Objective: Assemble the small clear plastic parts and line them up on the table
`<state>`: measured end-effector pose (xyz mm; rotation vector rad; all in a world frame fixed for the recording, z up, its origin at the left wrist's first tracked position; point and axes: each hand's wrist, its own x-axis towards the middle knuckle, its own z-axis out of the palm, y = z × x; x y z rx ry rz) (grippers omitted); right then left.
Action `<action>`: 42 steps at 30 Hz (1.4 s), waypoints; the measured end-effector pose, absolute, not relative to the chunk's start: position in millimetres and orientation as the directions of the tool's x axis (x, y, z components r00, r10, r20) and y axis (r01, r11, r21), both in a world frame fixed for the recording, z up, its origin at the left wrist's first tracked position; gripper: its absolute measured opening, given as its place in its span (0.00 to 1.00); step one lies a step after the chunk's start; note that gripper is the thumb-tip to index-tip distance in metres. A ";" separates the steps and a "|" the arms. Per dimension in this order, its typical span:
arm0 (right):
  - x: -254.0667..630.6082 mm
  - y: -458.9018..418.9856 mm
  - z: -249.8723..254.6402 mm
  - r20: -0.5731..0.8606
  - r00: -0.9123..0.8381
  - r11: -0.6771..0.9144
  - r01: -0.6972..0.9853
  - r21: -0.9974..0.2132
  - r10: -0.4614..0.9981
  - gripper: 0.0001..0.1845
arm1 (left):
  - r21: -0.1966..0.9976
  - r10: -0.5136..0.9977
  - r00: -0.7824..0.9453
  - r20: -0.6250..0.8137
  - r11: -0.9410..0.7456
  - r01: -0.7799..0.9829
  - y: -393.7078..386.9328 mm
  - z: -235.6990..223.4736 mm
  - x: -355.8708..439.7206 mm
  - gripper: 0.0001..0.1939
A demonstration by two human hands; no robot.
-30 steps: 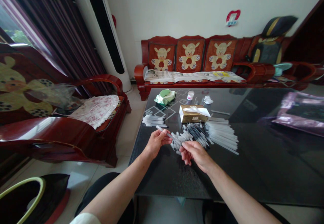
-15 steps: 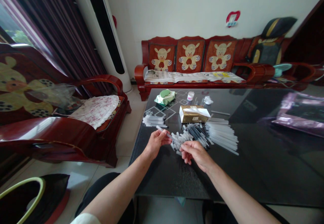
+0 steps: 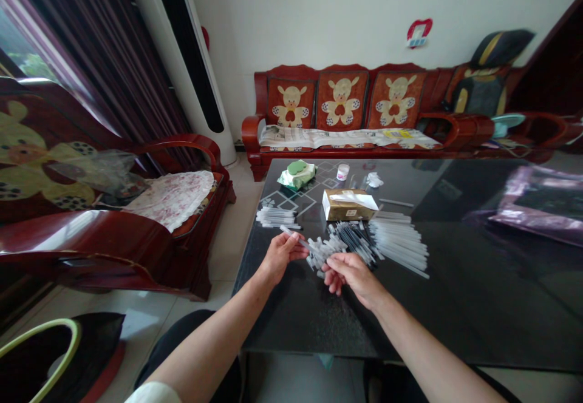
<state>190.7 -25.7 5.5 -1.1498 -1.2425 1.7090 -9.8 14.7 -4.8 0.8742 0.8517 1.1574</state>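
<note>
Only a slight shift of the right fingers showed since half a second earlier. In our left hand [image 3: 283, 255] the grip pinched a slim translucent tube [image 3: 287, 231], slanted above the bench [image 3: 455, 312], beside the pile of short translucent pieces [image 3: 326, 249]. Our right hand [image 3: 351, 273] curled at that pile's near edge; we couldn't tell whether its grip held anything. Dark slender rods [image 3: 354, 238] lay between the pile and fanned long tubes [image 3: 398, 240].
</note>
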 end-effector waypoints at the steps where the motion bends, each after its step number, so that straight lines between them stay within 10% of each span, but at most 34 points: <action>1: 191.1 -25.4 5.7 -0.239 -0.331 -0.269 -0.047 -0.962 0.913 0.20 | 0.905 0.976 0.191 -0.105 0.174 -0.388 14.4 -4.5 -9.5 0.18; 42: 194.6 -24.6 5.8 -0.283 -0.302 -0.309 -0.041 -0.950 0.910 0.16 | 0.901 0.976 0.184 -0.112 0.178 -0.396 14.6 -1.6 -9.0 0.19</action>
